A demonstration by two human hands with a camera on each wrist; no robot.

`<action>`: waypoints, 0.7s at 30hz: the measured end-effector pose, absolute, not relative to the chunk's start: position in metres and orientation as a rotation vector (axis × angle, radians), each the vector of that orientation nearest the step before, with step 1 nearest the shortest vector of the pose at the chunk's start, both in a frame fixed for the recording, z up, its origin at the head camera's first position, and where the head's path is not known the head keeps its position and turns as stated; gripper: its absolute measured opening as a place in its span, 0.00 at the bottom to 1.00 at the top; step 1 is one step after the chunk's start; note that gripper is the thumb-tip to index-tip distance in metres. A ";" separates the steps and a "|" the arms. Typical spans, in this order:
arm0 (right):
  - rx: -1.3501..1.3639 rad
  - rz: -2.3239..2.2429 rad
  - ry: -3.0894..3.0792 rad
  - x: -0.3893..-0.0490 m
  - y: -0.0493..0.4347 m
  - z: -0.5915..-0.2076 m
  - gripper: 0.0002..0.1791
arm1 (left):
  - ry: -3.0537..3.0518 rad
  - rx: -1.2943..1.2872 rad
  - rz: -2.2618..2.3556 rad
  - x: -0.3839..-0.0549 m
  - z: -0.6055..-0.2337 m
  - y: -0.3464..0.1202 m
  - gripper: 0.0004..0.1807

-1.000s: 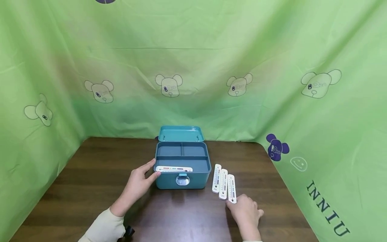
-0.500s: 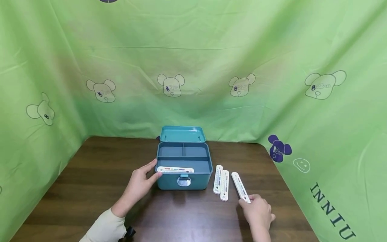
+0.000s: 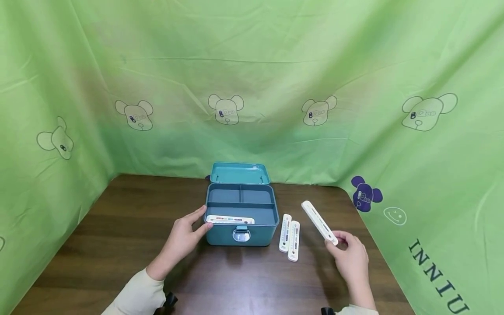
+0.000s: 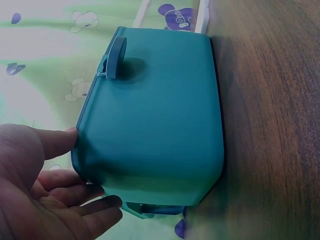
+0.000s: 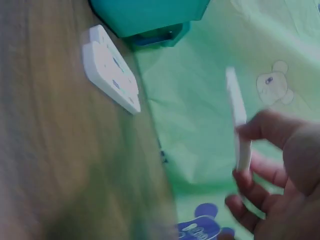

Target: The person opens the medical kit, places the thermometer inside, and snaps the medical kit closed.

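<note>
My right hand [image 3: 352, 258] holds one end of a white thermometer [image 3: 320, 223] between thumb and fingers, raised at a slant to the right of the box. In the right wrist view that thermometer [image 5: 237, 105] is blurred and edge-on. Two more white thermometers [image 3: 285, 233] lie side by side on the table, right of the box. The blue-green box [image 3: 256, 236] stands with its lid [image 3: 239, 173] up; another thermometer [image 3: 230, 219] lies in its front compartment. At the box's front left corner, my left hand [image 3: 182, 238] touches the rim with thumb and fingers extended.
A divider splits the box's rear part into two compartments. A clear latch [image 3: 241, 235] hangs on its front. Wooden table [image 3: 149, 210] surrounds the box. A green printed cloth [image 3: 275, 144] hangs behind the table and at both sides.
My right hand has pulled the rightmost thermometer away from the other two, to the right, and lifted it off the table. My left hand has stayed at the box.
</note>
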State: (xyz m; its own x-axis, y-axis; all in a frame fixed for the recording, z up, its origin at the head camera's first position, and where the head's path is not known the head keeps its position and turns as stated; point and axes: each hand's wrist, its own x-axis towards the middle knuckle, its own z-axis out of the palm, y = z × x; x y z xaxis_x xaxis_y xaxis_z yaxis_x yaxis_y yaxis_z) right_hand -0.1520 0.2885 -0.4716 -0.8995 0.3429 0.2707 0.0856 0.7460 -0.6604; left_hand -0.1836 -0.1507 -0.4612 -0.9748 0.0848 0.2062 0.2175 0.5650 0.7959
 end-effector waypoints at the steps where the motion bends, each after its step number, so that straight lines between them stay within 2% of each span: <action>1: -0.249 0.946 -2.560 -0.155 0.288 -0.469 0.17 | -2.649 -0.258 -1.378 -0.184 -0.462 -0.151 0.36; 8: 0.168 0.929 -2.518 -0.171 0.286 -0.452 0.16 | -2.645 -0.267 -1.382 -0.185 -0.460 -0.150 0.36; 21: 0.580 0.793 -2.576 -0.205 0.284 -0.412 0.17 | -2.644 -0.260 -1.377 -0.183 -0.462 -0.150 0.35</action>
State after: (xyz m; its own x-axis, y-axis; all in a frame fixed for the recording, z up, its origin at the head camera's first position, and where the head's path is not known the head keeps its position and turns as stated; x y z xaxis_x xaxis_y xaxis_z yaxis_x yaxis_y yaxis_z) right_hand -0.2054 0.2841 -0.4119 -0.8416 -0.2710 0.4672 -0.4867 0.7554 -0.4386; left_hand -0.1831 -0.1504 -0.4619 -0.9739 0.0842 0.2108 0.2210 0.5639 0.7957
